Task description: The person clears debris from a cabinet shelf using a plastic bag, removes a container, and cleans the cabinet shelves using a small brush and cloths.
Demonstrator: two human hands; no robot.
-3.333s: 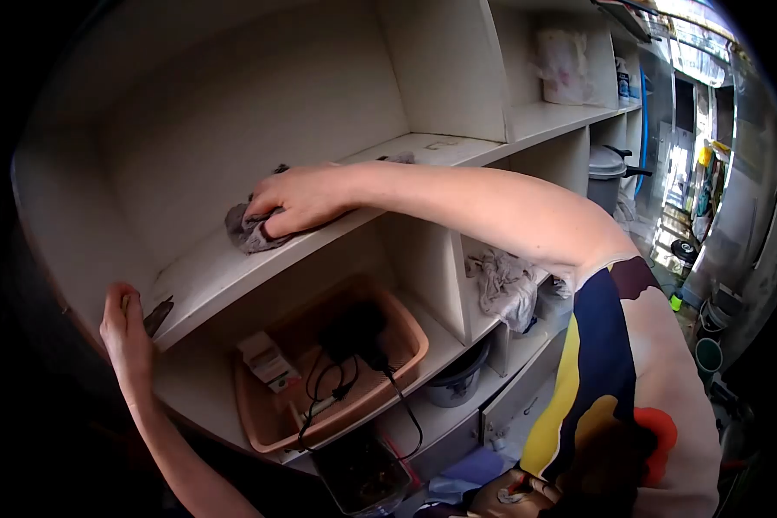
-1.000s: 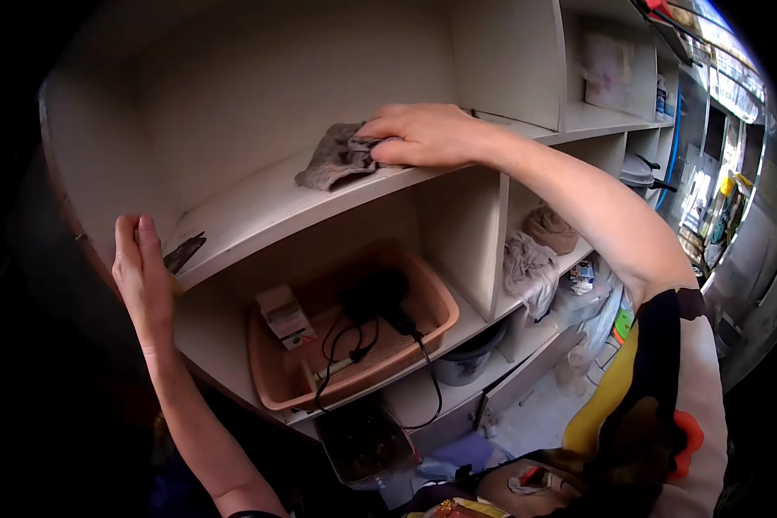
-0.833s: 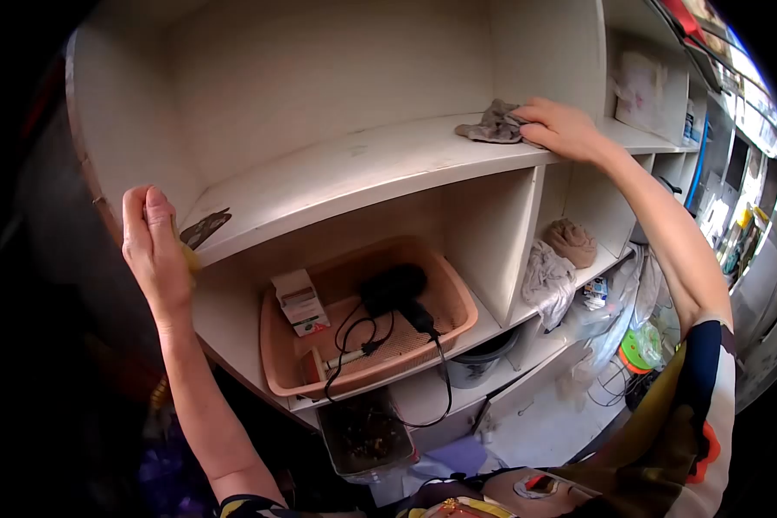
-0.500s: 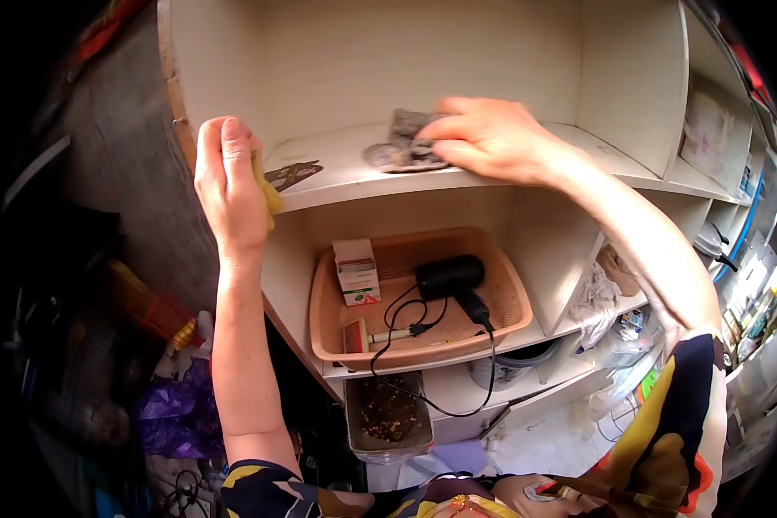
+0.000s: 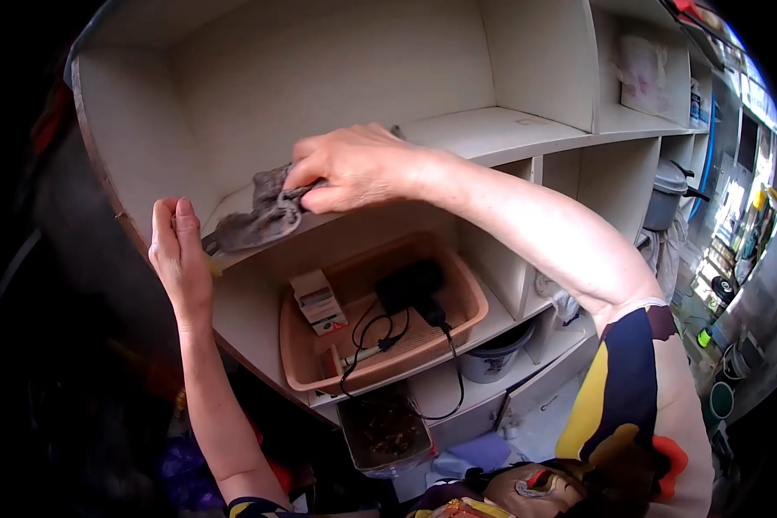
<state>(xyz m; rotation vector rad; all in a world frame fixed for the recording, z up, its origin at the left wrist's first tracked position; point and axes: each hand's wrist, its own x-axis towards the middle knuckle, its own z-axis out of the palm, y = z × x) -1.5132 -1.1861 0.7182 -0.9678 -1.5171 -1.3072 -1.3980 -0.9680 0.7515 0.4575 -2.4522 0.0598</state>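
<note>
My right hand (image 5: 347, 170) grips a crumpled grey rag (image 5: 263, 214) at the front edge of the upper white shelf (image 5: 483, 129). Part of the rag hangs flat over that edge, towards the left end. My left hand (image 5: 180, 255) is closed by the unit's left side panel, very near the rag. A bit of yellow cloth (image 5: 215, 269) pokes out from its palm; the rest is hidden behind the fingers. Below both hands, a peach plastic basket (image 5: 298, 367) holds a black hair dryer (image 5: 410, 287) with its cord and a small white box (image 5: 319, 302).
Under the basket stand a dark tray (image 5: 384, 432) with bits in it and a grey bucket (image 5: 496, 358). To the right, a pressure cooker (image 5: 667, 197) sits in a cubby, and a plastic-wrapped item (image 5: 643, 73) stands above it. A purple bag (image 5: 177, 466) lies low on the left.
My right hand has slid left along the shelf with the grey rag, now close to my left hand. My view has turned and shifted to the right. The dark patch on the shelf's left is now covered.
</note>
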